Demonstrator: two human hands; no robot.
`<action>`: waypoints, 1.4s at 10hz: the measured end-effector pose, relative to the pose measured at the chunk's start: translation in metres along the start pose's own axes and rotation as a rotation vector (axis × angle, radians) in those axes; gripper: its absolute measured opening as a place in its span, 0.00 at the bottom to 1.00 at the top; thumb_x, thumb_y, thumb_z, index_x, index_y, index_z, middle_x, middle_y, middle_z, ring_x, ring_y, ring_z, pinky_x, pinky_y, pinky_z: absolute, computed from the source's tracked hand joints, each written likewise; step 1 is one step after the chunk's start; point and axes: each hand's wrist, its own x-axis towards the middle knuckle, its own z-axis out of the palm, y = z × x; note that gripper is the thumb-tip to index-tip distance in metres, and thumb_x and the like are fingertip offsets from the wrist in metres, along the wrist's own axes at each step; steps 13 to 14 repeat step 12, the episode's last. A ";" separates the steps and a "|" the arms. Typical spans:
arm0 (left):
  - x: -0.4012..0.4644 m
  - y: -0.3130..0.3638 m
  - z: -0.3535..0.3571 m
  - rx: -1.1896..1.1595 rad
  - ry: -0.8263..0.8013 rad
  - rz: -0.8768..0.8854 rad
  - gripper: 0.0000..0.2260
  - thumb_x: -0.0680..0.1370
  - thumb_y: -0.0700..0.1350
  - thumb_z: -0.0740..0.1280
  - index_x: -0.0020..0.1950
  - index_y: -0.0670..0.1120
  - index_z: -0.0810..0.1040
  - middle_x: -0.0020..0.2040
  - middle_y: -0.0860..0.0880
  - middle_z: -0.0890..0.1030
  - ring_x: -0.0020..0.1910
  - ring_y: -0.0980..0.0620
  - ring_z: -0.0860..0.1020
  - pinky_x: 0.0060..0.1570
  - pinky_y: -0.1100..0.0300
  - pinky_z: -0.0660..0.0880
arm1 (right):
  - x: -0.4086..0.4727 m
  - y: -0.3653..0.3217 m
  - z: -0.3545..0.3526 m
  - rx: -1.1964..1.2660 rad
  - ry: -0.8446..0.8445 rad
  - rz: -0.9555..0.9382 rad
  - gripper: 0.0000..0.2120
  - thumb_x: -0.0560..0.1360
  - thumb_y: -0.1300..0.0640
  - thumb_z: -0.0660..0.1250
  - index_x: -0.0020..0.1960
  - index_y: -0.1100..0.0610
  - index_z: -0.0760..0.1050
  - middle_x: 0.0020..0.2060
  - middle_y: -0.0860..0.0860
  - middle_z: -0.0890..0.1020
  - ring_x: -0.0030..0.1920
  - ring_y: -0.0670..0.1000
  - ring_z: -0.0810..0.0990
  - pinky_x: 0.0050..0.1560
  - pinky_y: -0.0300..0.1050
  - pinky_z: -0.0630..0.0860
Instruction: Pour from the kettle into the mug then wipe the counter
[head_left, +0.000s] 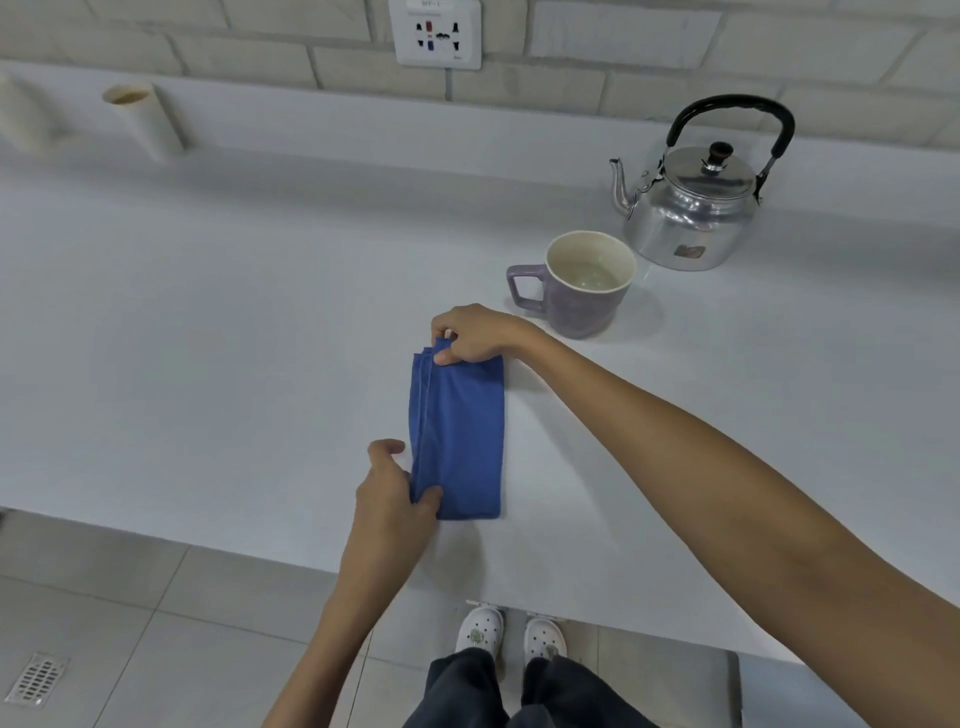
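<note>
A shiny metal kettle (691, 208) with a black handle stands upright at the back right of the white counter (234, 322). In front of it sits a purple mug (584, 286), handle to the left, with clear liquid in the bottom. A blue cloth (460, 431), folded into a long strip, lies flat on the counter near the front edge. My right hand (475, 335) pinches the cloth's far left corner. My left hand (395, 486) pinches its near left corner between thumb and fingers.
A white cylindrical cup (143, 117) stands at the back left by the tiled wall, with a blurred pale object at the far left edge. A wall socket (438, 34) is above the counter. Below are floor tiles, a floor drain (36, 680) and my white shoes.
</note>
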 end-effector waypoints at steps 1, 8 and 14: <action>0.005 -0.003 -0.003 0.007 0.036 0.012 0.23 0.76 0.38 0.66 0.67 0.41 0.60 0.37 0.50 0.73 0.36 0.58 0.72 0.30 0.68 0.65 | 0.007 -0.005 0.003 0.049 0.058 -0.002 0.13 0.76 0.57 0.65 0.57 0.63 0.73 0.58 0.58 0.76 0.48 0.53 0.71 0.48 0.44 0.67; 0.018 -0.023 0.029 0.740 0.010 0.363 0.36 0.70 0.64 0.25 0.73 0.46 0.31 0.76 0.45 0.33 0.74 0.48 0.32 0.73 0.46 0.35 | -0.030 -0.003 0.078 -0.123 0.300 -0.055 0.31 0.78 0.65 0.56 0.77 0.58 0.46 0.77 0.57 0.46 0.77 0.55 0.44 0.75 0.48 0.44; 0.014 0.048 0.022 0.613 -0.073 0.465 0.36 0.69 0.69 0.28 0.70 0.51 0.27 0.71 0.50 0.24 0.71 0.52 0.24 0.73 0.48 0.30 | -0.117 0.005 0.011 0.333 0.610 -0.037 0.15 0.81 0.58 0.54 0.65 0.57 0.70 0.63 0.55 0.76 0.60 0.52 0.75 0.62 0.48 0.72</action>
